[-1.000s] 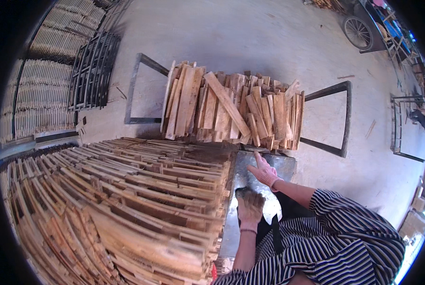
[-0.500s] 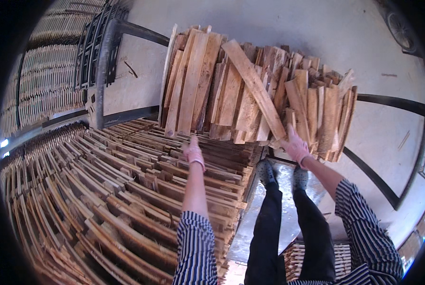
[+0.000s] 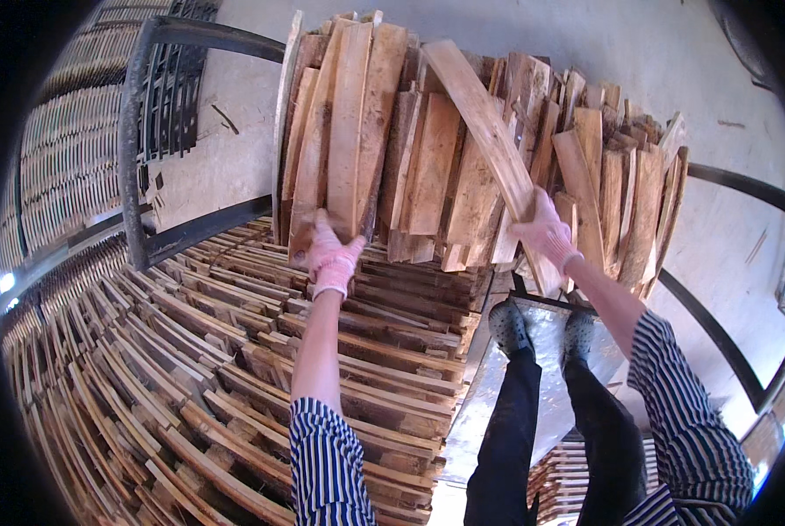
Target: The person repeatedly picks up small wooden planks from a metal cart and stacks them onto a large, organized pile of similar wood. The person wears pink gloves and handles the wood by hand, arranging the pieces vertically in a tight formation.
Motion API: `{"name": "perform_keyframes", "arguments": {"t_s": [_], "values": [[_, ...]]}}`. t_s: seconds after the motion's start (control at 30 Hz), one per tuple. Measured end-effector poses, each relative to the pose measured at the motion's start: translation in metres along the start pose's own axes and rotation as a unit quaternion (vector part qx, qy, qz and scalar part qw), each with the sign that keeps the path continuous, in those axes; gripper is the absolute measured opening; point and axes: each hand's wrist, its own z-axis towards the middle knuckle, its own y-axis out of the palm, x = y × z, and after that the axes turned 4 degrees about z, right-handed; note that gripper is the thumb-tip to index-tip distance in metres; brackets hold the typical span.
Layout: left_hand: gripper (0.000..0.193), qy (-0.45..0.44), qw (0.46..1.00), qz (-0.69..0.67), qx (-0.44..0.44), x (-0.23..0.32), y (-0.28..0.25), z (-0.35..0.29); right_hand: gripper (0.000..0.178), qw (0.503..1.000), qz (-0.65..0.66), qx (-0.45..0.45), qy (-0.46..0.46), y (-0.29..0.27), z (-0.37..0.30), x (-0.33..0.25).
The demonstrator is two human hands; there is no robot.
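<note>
A pale wooden board (image 3: 485,123) lies slantwise over a heap of upright boards. My right hand (image 3: 546,232), in a pink glove, is closed round it near its lower end, which juts past the hand toward my feet. My left hand (image 3: 331,256), gloved likewise, is at the bottom ends of the boards on the heap's left side. Its fingers are stretched out and the thumb stands apart, around the lower end of a long board (image 3: 349,123). Whether its fingertips press on the wood is hard to make out.
Rows of stacked wooden slats (image 3: 199,377) fill the lower left. A dark metal frame (image 3: 134,140) stands beside the heap, with another bar (image 3: 743,184) at the right. My feet (image 3: 508,326) are on a shiny metal plate (image 3: 480,430). More stacked slats (image 3: 68,149) stand at the far left.
My left hand has moved forward and left to the boards' lower ends. My right hand has closed round the slanted board, whose lower end has come nearer to me. The view has shifted slightly.
</note>
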Motion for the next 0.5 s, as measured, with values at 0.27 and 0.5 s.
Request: {"name": "perform_keyframes", "arguments": {"t_s": [0.27,0.5], "values": [[0.102,0.143,0.779,-0.531,-0.302,0.103,-0.001,-0.189,0.126,0.839,0.462,-0.287,0.008,-0.02,-0.06,-0.02],[0.08,0.221,0.905,-0.35,-0.094,0.06,0.028,-0.104,0.083,0.789,0.495,-0.357,0.07,-0.047,-0.07,-0.03]]}}
